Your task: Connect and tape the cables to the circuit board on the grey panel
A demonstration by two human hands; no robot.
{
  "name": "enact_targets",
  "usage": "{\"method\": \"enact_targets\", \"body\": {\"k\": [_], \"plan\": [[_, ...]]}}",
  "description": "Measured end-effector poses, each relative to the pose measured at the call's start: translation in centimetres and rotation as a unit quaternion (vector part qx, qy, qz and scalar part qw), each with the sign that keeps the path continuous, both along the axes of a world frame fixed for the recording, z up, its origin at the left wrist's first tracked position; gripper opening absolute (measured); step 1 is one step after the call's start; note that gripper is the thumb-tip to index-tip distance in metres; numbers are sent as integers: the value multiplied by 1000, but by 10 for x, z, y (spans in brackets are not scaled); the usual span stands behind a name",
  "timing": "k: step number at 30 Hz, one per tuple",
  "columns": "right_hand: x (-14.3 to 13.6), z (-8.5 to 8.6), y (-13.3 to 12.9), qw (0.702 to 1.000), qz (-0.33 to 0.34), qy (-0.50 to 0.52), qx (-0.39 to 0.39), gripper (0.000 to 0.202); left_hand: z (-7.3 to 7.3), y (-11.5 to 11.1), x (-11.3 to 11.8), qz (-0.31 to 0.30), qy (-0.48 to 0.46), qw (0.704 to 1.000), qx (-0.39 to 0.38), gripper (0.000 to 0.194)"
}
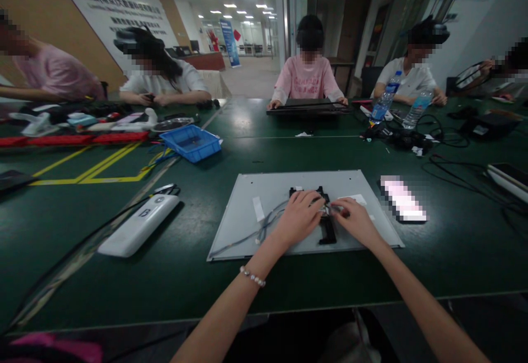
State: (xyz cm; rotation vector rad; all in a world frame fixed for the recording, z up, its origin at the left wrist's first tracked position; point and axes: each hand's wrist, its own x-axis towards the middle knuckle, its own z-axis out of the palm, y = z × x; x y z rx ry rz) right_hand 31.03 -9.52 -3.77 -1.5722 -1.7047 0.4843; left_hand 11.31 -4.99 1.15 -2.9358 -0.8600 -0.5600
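A light grey flat panel (231, 209) lies on the green table in front of me. On its middle is a black plastic bracket (329, 232), partly covered by my hands. Grey cables (268, 221) run from the bracket across the panel's left part to its near left corner. My left hand (300, 213) rests over the bracket with its fingers bent and close together. Close by on the right, my right hand (355, 220) has thumb and fingers pinched at the bracket's centre. Whatever small part lies between the fingertips is hidden.
A white power bank (142, 225) with a cable lies left, and a phone (403, 199) lies right of the panel. Farther off are a blue tray (193, 142), water bottles (385, 98) and tangled black cables (402, 137). Several people sit around the table; one opposite holds a dark panel (307, 108).
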Motion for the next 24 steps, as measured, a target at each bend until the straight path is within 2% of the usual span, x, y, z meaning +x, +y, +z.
{"method": "enact_targets", "body": {"k": [5, 10, 14, 19, 24], "plan": [[0, 1, -1, 999, 29, -10, -19, 20, 7, 29, -16, 70, -39, 997, -9, 27], [0, 6, -1, 999, 8, 26, -30, 11, 11, 57, -18, 96, 32, 995, 2, 22], [12, 1, -1, 996, -28, 81, -36, 15, 5, 68, -8, 106, 120, 987, 8, 18], [36, -9, -4, 992, -93, 66, -48, 20, -8, 77, 0, 118, 144, 982, 6, 19], [45, -10, -7, 991, -116, 26, -59, 20, -4, 85, 4, 131, 146, 981, 9, 19]]}}
